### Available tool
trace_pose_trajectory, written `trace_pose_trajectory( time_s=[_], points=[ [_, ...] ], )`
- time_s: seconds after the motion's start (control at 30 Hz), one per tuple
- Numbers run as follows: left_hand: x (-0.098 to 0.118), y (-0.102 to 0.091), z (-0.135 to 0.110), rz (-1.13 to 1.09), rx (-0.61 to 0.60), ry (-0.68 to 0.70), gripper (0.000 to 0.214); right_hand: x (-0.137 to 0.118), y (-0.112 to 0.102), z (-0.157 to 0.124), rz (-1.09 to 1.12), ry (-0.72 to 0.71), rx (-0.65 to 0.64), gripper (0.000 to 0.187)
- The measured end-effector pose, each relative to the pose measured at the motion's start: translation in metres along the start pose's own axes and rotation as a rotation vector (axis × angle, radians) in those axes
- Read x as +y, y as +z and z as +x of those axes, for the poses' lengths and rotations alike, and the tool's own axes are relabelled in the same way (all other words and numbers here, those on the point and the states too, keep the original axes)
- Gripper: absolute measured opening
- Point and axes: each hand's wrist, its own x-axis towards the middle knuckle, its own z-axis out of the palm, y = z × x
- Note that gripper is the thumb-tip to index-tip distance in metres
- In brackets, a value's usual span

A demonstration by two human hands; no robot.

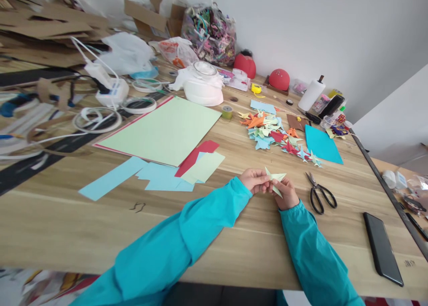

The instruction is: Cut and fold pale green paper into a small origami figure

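A small pale green folded paper piece [274, 177] with pointed tips is pinched between both my hands just above the wooden table [234, 248]. My left hand [256, 180] grips its left side, fingers closed. My right hand [286, 193] holds its lower right part, fingers closed too. Both arms wear teal sleeves. Black scissors [320, 193] lie just right of my right hand. A pile of several colourful folded paper pieces [276, 136] sits farther back.
A large pale green sheet [163, 130] and blue, red and green paper offcuts [160, 174] lie to the left. A blue sheet [321, 144], a black phone [382, 248], a white container [202, 84], tape rolls, cables and cardboard fill the back and left.
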Motion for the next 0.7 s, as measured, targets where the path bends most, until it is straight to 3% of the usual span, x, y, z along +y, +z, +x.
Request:
trace_pose_trajectory(
  time_s=[0.23,0.57,0.7],
  points=[
    [0.0,-0.001,0.001,-0.038,-0.025,-0.011,0.033,0.004,-0.006,0.001,0.033,0.039,0.036,0.024],
    [-0.004,0.0,0.005,0.113,0.104,0.151,0.035,0.006,0.002,0.002,-0.026,0.012,0.122,0.017],
    [-0.001,-0.002,0.004,0.137,0.132,0.102,0.037,0.01,0.001,0.003,-0.079,-0.026,0.125,0.016]
  ],
)
